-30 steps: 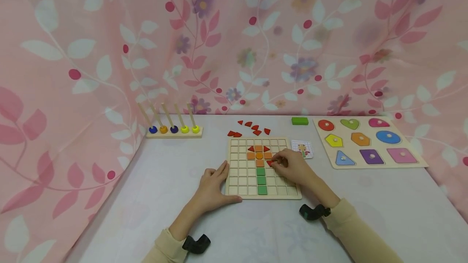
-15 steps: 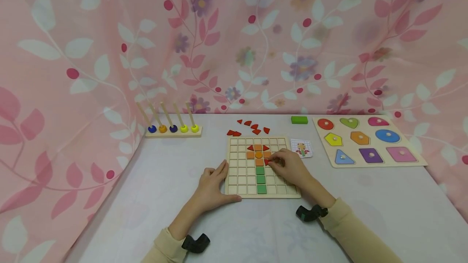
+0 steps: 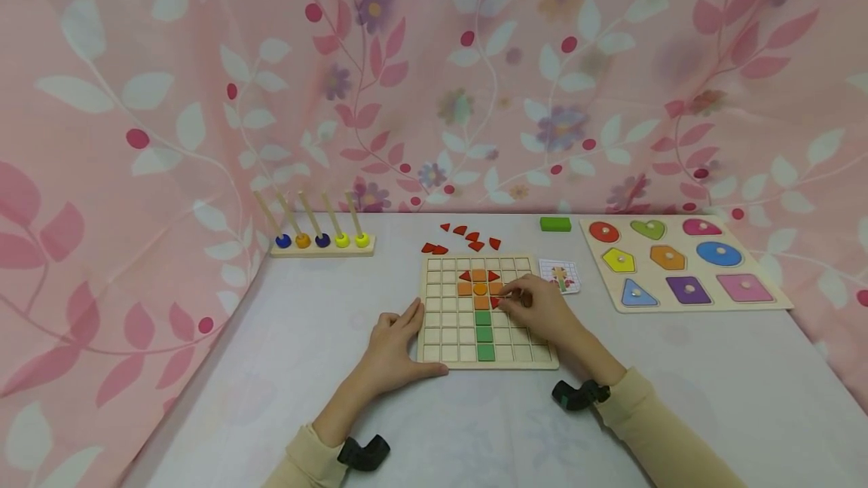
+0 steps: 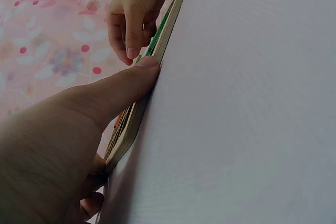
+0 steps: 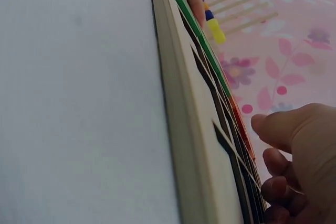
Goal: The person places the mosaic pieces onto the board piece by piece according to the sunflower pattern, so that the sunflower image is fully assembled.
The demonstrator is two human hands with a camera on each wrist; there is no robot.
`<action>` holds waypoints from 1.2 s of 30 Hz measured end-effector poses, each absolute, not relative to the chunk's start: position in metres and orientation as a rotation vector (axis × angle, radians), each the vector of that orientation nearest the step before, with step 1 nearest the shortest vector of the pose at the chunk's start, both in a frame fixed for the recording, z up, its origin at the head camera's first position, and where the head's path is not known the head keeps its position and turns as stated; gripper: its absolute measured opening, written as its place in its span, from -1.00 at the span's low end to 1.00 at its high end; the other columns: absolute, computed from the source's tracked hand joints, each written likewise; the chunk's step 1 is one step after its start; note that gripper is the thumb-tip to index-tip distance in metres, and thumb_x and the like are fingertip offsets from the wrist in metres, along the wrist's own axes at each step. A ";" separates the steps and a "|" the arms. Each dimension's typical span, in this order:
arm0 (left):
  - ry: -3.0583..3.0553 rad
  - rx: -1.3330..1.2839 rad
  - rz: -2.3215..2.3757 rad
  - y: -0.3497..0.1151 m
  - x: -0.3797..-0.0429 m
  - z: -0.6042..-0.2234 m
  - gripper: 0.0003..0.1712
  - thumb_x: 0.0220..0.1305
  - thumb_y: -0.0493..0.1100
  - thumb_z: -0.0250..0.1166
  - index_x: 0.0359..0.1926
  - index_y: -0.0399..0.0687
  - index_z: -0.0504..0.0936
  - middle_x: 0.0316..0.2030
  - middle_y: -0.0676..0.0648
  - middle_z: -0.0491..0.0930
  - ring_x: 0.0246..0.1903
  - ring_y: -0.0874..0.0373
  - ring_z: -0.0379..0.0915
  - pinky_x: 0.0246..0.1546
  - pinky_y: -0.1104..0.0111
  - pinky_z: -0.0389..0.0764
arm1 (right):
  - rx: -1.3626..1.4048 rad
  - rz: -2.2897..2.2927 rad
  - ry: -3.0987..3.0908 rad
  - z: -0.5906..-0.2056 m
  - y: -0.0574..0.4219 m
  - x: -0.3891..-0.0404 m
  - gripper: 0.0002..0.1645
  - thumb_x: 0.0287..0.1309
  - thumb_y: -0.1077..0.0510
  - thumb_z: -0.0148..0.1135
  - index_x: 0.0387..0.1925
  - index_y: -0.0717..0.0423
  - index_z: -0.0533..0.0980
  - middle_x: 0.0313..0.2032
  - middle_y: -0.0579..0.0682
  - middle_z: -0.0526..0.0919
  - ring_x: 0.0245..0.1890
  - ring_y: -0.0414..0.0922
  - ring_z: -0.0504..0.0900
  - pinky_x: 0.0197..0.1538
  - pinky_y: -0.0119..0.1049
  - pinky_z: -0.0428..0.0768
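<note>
A square wooden grid board lies in the middle of the table. My left hand steadies its near left corner, with fingers along the left side and the straight thumb at the near edge. Orange squares form a cross around an orange round piece, above a column of green squares. Two red triangles flank the top orange square. My right hand pinches a red piece at the cell right of the lowest orange square. The fingers partly cover that piece, and the right wrist view does not show it.
Several loose red pieces lie behind the board. A pattern card sits at its right, and a green block farther back. A shape puzzle board lies at right; a peg stand with beads stands at left.
My right hand has brought the red piece slightly left, up against the lowest orange square, and has stayed there over the last half second. My left hand has not moved.
</note>
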State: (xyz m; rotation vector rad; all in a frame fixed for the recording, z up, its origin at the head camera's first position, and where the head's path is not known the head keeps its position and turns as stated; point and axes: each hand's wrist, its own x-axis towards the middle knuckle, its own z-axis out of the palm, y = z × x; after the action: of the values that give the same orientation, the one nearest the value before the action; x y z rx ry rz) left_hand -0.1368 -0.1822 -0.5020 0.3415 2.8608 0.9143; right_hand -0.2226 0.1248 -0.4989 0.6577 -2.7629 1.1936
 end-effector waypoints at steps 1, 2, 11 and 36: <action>2.859 0.340 0.917 -0.182 -0.137 -0.502 0.42 -0.04 0.47 0.60 0.66 -0.08 0.17 0.69 -0.02 0.03 0.16 0.01 0.14 0.06 0.15 0.31 | 0.651 1.217 -2.760 -0.497 0.125 -0.223 -0.81 0.30 0.13 0.51 -0.08 0.05 0.77 -0.30 -0.13 0.65 -0.31 -0.14 0.47 -0.25 -0.34 0.45; 2.859 0.341 0.918 -0.182 -0.137 -0.502 0.42 -0.04 0.47 0.60 0.66 -0.08 0.17 0.69 -0.02 0.03 0.16 0.01 0.15 0.07 0.15 0.31 | 0.648 1.237 -2.755 -0.495 0.126 -0.223 -0.82 0.30 0.13 0.51 -0.09 0.06 0.77 -0.31 -0.12 0.65 -0.32 -0.14 0.48 -0.25 -0.35 0.45; 2.863 0.344 0.908 -0.183 -0.137 -0.501 0.42 -0.03 0.47 0.59 0.66 -0.10 0.16 0.69 -0.03 0.03 0.16 0.00 0.14 0.10 0.12 0.30 | 0.725 1.248 -2.720 -0.478 0.118 -0.239 -0.81 0.30 0.17 0.50 -0.11 0.18 0.76 -0.34 -0.08 0.68 -0.37 -0.15 0.53 -0.30 -0.36 0.50; 2.850 0.364 0.925 -0.186 -0.137 -0.506 0.42 -0.02 0.50 0.57 0.67 -0.07 0.16 0.69 -0.02 0.03 0.18 0.00 0.15 0.14 0.10 0.32 | 0.522 1.165 -2.909 -0.479 0.027 -0.380 -0.43 0.35 -0.01 0.42 0.25 0.23 0.64 0.19 0.25 0.68 0.10 0.15 0.67 0.28 0.19 0.49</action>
State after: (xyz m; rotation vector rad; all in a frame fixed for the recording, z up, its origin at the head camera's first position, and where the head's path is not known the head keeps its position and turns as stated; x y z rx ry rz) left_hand -0.1374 -0.1857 -0.5059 0.3637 2.8497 0.9253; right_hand -0.3803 0.0270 -0.4786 0.5218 -2.9093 1.1649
